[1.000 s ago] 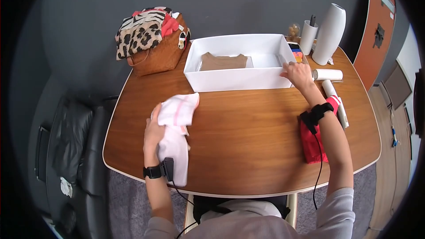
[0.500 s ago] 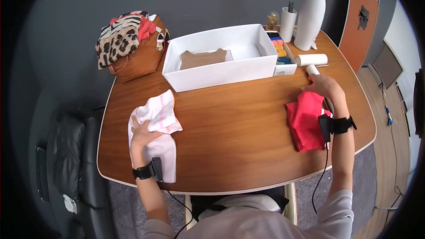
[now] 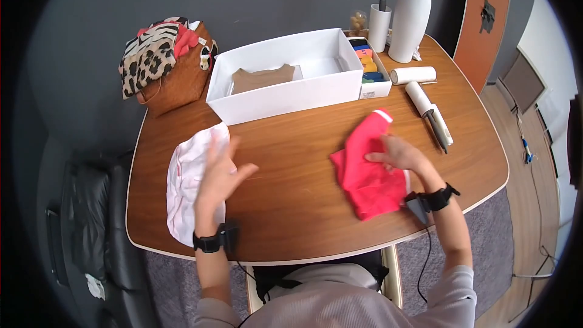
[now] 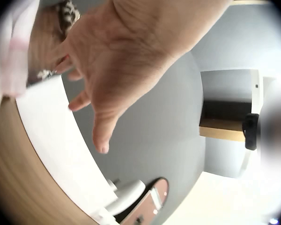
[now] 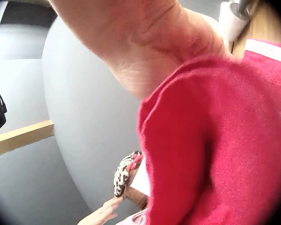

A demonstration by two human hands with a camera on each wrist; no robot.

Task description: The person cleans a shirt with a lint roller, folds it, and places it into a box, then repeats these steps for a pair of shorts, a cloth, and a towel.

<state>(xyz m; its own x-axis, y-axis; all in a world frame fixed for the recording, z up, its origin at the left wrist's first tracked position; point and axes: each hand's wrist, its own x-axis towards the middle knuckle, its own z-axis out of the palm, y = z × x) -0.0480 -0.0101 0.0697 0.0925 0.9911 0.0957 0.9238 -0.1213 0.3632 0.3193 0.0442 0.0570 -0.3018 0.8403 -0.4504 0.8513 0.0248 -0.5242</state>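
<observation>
My right hand [image 3: 401, 153] grips a red garment [image 3: 364, 176] with a white-trimmed end, bunched at the right of the table. In the right wrist view the red cloth [image 5: 215, 140] rises in a fold before the palm and hides the fingertips. My left hand [image 3: 220, 173] holds nothing; its fingers are spread and its thumb points out, over the right side of a white cloth with pink stripes [image 3: 182, 206]. The left wrist view shows that hand [image 4: 126, 61] with straight fingers, the striped cloth [image 4: 14, 56] at the upper left.
A white box [image 3: 285, 104] with a folded brown garment [image 3: 261, 79] stands at the back. Beside it are a narrow box of colourful rolled items [image 3: 376, 90], a white vase [image 3: 412, 21] and white rolls [image 3: 413, 75]. A brown bag [image 3: 176, 91] piled with patterned clothes is at the back left.
The right hand has come from the box's right end down to the red garment and drawn it leftward. The left hand has lifted off the striped cloth. The head view has turned right.
</observation>
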